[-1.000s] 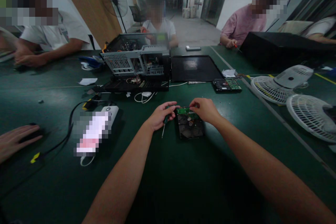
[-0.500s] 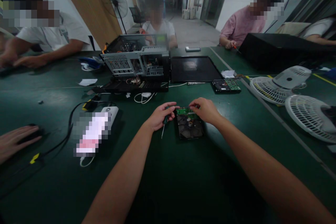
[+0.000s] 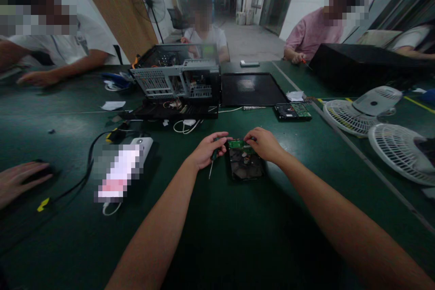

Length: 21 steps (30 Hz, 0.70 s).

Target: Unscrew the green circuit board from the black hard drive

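Note:
A hard drive (image 3: 247, 166) lies flat on the green table in front of me, its green circuit board showing along the far end. My left hand (image 3: 210, 150) is beside its far left corner and holds a screwdriver (image 3: 213, 159) with a dark handle, the thin metal shaft pointing down and toward me. The left index finger reaches out to the drive's far edge. Over the far right part of the circuit board, my right hand (image 3: 262, 143) has thumb and fingers pinched together. Whatever is between those fingertips is hidden.
Behind the drive stands an open computer case (image 3: 176, 79), next to a black side panel (image 3: 253, 89). A second hard drive (image 3: 292, 112) lies at the right, near white fans (image 3: 397, 149). At left are a phone (image 3: 118, 172) and a co-worker's hand (image 3: 20, 181) on a mouse.
My right hand's fingers have shifted slightly at the far edge of the drive. My left hand and the screwdriver stay in place. The co-worker at the left has moved an arm.

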Each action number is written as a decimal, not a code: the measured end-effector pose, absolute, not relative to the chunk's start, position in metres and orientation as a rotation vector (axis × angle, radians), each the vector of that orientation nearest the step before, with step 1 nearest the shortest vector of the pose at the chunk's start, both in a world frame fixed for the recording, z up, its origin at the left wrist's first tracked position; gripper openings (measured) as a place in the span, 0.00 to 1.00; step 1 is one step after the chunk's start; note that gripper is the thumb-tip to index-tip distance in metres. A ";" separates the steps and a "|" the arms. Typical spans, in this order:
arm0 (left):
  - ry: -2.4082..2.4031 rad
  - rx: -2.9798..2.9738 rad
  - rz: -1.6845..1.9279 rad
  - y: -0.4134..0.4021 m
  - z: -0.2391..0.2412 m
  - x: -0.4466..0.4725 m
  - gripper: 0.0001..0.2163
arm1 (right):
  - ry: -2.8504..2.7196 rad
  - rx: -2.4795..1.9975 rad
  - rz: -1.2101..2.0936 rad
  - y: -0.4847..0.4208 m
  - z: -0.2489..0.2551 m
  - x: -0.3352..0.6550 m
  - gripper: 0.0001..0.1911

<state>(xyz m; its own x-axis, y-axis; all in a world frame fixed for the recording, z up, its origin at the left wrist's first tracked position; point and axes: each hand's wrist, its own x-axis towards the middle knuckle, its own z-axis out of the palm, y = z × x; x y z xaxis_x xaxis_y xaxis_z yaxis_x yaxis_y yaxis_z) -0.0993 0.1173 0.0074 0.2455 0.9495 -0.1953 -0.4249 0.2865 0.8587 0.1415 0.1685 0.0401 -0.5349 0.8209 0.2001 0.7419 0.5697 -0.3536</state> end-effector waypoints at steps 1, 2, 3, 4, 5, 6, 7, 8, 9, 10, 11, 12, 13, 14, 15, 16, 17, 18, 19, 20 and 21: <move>0.833 0.774 1.078 0.118 0.007 -0.099 0.16 | -2.461 -1.291 0.316 0.168 0.041 0.141 0.09; 0.830 0.774 1.076 0.118 0.006 -0.100 0.16 | -2.454 -1.310 0.308 0.167 0.043 0.142 0.09; 0.827 0.774 1.072 0.118 0.006 -0.100 0.16 | -2.443 -1.334 0.296 0.166 0.045 0.143 0.08; 0.824 0.775 1.070 0.118 0.005 -0.100 0.16 | -2.431 -1.367 0.274 0.166 0.047 0.144 0.08; 0.824 0.777 1.069 0.119 0.005 -0.101 0.16 | -2.422 -1.409 0.238 0.165 0.050 0.146 0.09; 0.825 0.780 1.067 0.119 0.004 -0.101 0.16 | -2.423 -1.460 0.183 0.164 0.052 0.149 0.11; 0.828 0.783 1.067 0.119 0.004 -0.101 0.15 | -2.429 -1.524 0.102 0.163 0.055 0.152 0.13; 0.830 0.785 1.067 0.120 0.004 -0.101 0.15 | -2.447 -1.594 0.005 0.162 0.059 0.155 0.14; 0.832 0.787 1.068 0.120 0.003 -0.101 0.15 | -2.480 -1.667 -0.092 0.161 0.063 0.159 0.15; 0.832 0.787 1.068 0.120 0.003 -0.101 0.15 | -2.535 -1.738 -0.168 0.160 0.067 0.162 0.15; 0.831 0.788 1.068 0.119 0.004 -0.101 0.15 | -2.624 -1.806 -0.196 0.158 0.071 0.166 0.15; 0.830 0.788 1.070 0.119 0.004 -0.101 0.15 | -2.720 -1.869 -0.191 0.157 0.076 0.169 0.16; 0.830 0.787 1.070 0.119 0.004 -0.101 0.15 | -2.803 -1.943 -0.155 0.155 0.080 0.171 0.17; 0.830 0.787 1.070 0.119 0.004 -0.101 0.15 | -2.849 -1.993 -0.112 0.153 0.084 0.173 0.17; 0.831 0.787 1.071 0.119 0.005 -0.101 0.15 | -2.883 -2.019 -0.076 0.150 0.087 0.175 0.17; 0.833 0.787 1.072 0.118 0.005 -0.101 0.15 | -2.910 -2.034 -0.040 0.148 0.090 0.175 0.17; 0.835 0.786 1.072 0.118 0.005 -0.101 0.15 | -2.934 -2.035 -0.009 0.146 0.092 0.176 0.16; 0.837 0.786 1.071 0.118 0.006 -0.101 0.15 | -2.963 -2.034 0.025 0.145 0.094 0.176 0.16; 0.838 0.785 1.070 0.118 0.006 -0.101 0.15 | -2.992 -2.036 0.060 0.144 0.095 0.176 0.15; 0.840 0.783 1.071 0.117 0.006 -0.100 0.15 | -3.022 -2.042 0.096 0.143 0.096 0.176 0.14; 0.842 0.780 1.070 0.117 0.007 -0.100 0.15 | -3.055 -2.057 0.155 0.143 0.097 0.176 0.12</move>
